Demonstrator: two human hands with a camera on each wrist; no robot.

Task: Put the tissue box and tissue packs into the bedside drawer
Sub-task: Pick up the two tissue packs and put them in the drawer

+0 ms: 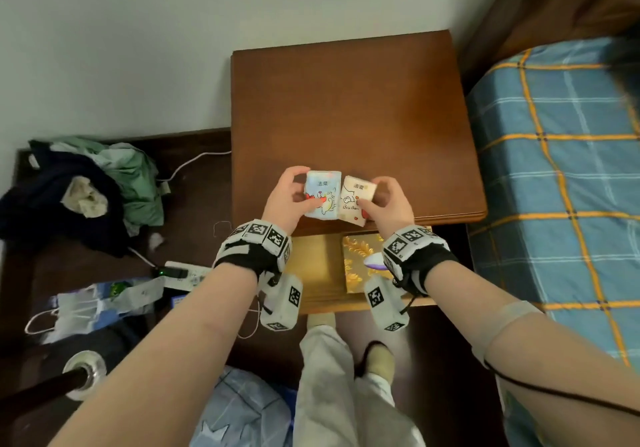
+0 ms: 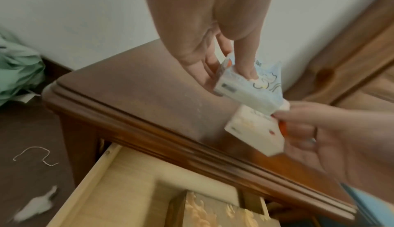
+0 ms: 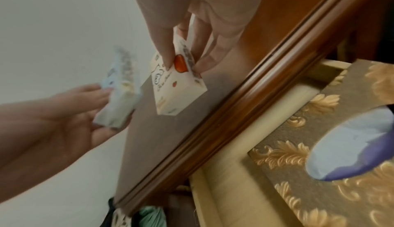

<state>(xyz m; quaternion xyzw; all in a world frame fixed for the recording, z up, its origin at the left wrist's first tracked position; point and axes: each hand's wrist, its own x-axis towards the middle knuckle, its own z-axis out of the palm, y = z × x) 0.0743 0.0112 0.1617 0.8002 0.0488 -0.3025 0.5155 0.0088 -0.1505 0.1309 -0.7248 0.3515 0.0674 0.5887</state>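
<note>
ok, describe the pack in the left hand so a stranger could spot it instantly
Start at the brown bedside table; two tissue packs are held side by side above its front edge. The left hand grips the pale blue pack. The neighbouring cream pack, in the right hand, has red hearts.

Left hand [image 2: 204, 33] pinches blue tissue pack [image 2: 245, 85]; right hand [image 2: 332, 139] cream pack [image 2: 253, 133].

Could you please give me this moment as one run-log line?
left hand grips blue tissue pack | right hand grips cream tissue pack | tissue box in open drawer
</note>
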